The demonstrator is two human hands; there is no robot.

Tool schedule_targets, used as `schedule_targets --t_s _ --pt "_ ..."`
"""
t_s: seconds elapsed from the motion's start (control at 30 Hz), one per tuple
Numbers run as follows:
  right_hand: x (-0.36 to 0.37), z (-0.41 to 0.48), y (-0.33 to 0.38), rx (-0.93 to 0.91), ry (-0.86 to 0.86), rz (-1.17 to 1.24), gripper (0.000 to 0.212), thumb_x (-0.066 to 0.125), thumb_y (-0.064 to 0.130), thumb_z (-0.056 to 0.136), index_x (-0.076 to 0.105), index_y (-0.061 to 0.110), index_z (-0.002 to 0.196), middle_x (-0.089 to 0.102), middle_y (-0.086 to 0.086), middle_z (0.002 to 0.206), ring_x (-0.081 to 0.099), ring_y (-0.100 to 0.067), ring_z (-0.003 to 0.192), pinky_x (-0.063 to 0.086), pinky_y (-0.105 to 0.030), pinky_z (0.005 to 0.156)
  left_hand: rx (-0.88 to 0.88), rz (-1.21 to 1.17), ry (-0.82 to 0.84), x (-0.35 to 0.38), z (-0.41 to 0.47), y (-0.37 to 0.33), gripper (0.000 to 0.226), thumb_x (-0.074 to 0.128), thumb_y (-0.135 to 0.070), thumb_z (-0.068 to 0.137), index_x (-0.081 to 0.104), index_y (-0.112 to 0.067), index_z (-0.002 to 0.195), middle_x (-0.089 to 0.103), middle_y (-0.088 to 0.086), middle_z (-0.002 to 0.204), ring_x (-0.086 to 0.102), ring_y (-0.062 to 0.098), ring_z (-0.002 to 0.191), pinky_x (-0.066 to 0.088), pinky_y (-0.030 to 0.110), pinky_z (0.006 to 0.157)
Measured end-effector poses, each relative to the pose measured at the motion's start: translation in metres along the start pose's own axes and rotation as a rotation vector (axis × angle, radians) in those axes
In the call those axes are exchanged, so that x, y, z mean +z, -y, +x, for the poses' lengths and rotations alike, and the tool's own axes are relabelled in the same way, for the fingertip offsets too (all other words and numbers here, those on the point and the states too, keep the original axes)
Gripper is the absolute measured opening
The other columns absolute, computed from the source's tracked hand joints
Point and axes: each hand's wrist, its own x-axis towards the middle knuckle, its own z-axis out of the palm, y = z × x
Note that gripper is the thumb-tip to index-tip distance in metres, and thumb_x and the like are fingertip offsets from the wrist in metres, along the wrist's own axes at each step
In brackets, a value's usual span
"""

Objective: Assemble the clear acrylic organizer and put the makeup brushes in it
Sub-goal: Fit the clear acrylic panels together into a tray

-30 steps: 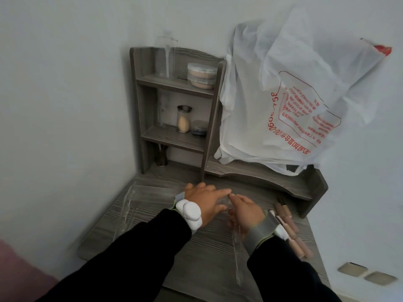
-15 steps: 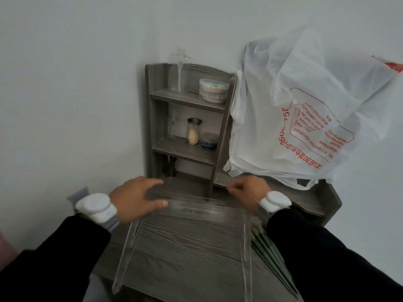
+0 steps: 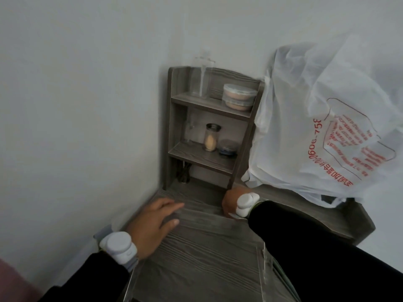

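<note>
Grey wood desk [image 3: 207, 253] — clear acrylic organizer [image 3: 264, 271]; left hand [image 3: 152, 223] flat, fingers straight, on its far edge; right hand [image 3: 229, 200] — grip indiscernible.

A second earlier both hands had met at the middle of the bench [image 3: 207, 253], over clear pieces that lay flat. They then parted to the far corners of the acrylic organizer [image 3: 263, 271], which now stood on the bench with a side wall upright, and went with it toward the back. The left hand [image 3: 152, 223] ended with fingers stretched over the far left corner. The right hand [image 3: 231, 201] ended close against the foot of the shelf [image 3: 209, 162] (its fingers hidden behind the wrist).
</note>
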Motion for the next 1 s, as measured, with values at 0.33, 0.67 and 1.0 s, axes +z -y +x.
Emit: schedule_targets --t_s 0.33,0.67,1.0 --pt "-0.012 -0.028 0.004 -0.048 -0.097 -0.155 0.023 0.059 0.028 0.09 0.071 0.015 0.104 0.071 -0.006 0.103 0.067 -0.029 0.099 0.041 -0.028 0.073 -0.031 0.005 -0.042 0.004 -0.007 -0.015 0.05 0.049 -0.044 0.09 0.049 -0.041 0.139 0.039 -0.011 0.148 0.038 0.009 0.135 0.028 0.023 0.112" --pt "-0.036 -0.083 -0.051 -0.175 -0.4 0.177 0.014 0.049 0.021 0.097 0.037 0.028 0.095 0.064 -0.002 0.085 0.063 -0.025 0.075 0.043 -0.032 0.068 -0.051 -0.014 -0.058 0.008 -0.002 -0.021 0.053 0.055 -0.039 0.094 0.041 -0.034 0.145 0.026 -0.013 0.155 0.026 0.009 0.144 0.021 0.027 0.119" --pt "-0.01 -0.156 -0.059 -0.35 -0.602 0.308 0.052 0.049 0.079 0.077 0.05 0.049 0.119 0.058 0.026 0.093 0.057 0.008 0.079 0.052 -0.018 0.071 -0.447 -0.515 -0.512 -0.023 -0.014 -0.036 0.014 0.057 -0.027 0.096 0.069 -0.034 0.094 0.072 -0.007 0.097 0.067 0.013 0.089 0.054 0.036 0.086"
